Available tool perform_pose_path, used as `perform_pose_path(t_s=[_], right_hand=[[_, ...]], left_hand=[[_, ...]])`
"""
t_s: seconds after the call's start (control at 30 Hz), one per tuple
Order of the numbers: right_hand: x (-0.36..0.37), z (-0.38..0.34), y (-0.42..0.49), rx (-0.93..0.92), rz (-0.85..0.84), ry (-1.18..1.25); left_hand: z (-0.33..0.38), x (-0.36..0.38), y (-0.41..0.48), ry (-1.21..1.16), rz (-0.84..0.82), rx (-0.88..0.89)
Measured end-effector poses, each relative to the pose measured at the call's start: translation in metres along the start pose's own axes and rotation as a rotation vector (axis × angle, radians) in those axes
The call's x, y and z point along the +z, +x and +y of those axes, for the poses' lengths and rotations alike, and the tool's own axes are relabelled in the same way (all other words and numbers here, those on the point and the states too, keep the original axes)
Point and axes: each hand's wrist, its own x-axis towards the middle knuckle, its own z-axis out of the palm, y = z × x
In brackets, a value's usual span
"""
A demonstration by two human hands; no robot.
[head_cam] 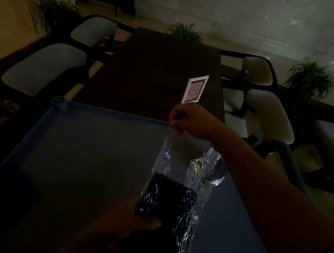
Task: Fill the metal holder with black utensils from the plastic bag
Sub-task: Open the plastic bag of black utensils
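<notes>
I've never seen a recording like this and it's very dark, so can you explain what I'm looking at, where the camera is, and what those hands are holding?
There is no machine here. One picture comes from a wide-angle camera worn on a person's head, looking forward and down at their own two bare hands.

The right hand pinches the top edge of a clear plastic bag and lifts it. The left hand grips the bag lower down, around a bundle of black utensils inside it. Just behind the bag, a shiny metal holder stands on a blue surface; the bag hides part of it.

Beyond that is a dark table with a small white-framed card on it, with chairs and plants around.
</notes>
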Motion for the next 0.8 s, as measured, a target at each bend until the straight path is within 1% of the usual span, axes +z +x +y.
perform_pose_path(t_s=[0.07,0.17,0.23,0.33,0.4,0.5,0.57,0.67,0.8], right_hand=[[-0.002,0.004,0.002,0.011,0.005,-0.006],[-0.004,0.012,0.000,0.038,0.024,0.046],[-0.005,0.017,-0.004,0.062,0.058,0.108],[-0.010,0.026,-0.014,0.111,0.117,0.188],[-0.012,0.034,-0.025,0.148,0.149,0.220],[-0.011,0.047,-0.042,0.197,0.188,0.229],[-0.006,0.054,-0.052,0.221,0.175,0.254],[0.006,0.060,-0.063,0.239,0.146,0.364],[0.010,0.063,-0.064,0.252,0.172,0.458]], left_hand=[[-0.001,0.000,0.001,-0.002,0.002,0.010],[-0.003,-0.001,0.004,-0.015,-0.008,0.019],[-0.004,-0.002,0.004,-0.025,-0.007,0.033],[-0.005,-0.001,0.004,-0.032,0.041,0.070],[-0.005,-0.001,0.004,-0.067,0.072,0.082],[-0.004,-0.001,0.004,-0.097,0.064,0.094],[-0.004,-0.003,0.003,-0.117,0.064,0.094],[-0.004,-0.006,0.004,-0.138,0.041,0.098],[-0.003,-0.004,0.007,-0.122,-0.001,0.077]])
